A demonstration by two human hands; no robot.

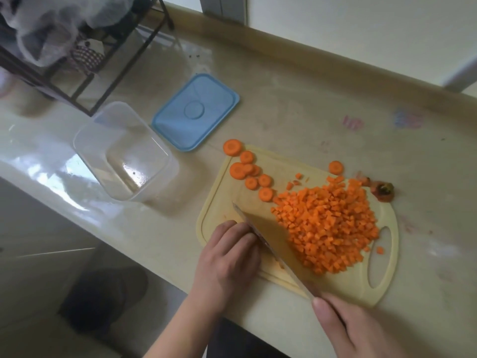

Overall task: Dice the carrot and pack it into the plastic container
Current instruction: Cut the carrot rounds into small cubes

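— Glossy beige counter [296, 120], isn't it? Where is the carrot?

— On a pale yellow plastic cutting board [387, 280] with an oval handle hole. A heap of small orange diced carrot [327, 226] lies just beyond the right hand [361, 329], on the far side of the knife [268, 236].

— Any uncut pieces?

— Eight round carrot slices [247, 169], flat discs: seven strung out beyond the left hand [229, 254], one farther right. The stubby carrot top [383, 192] sits off the board's far edge.

— And the hands?

— The right hand's fingers are wrapped round the knife handle, its broad blade tilted against the heap. The left hand's fingers are curled at the blade's other face; what they hold, I cannot tell.

— The box?

— One clear rectangular plastic container [87, 135], rounded corners, stands well beyond the left hand. One blue lid [196, 112] lies flat beside it.
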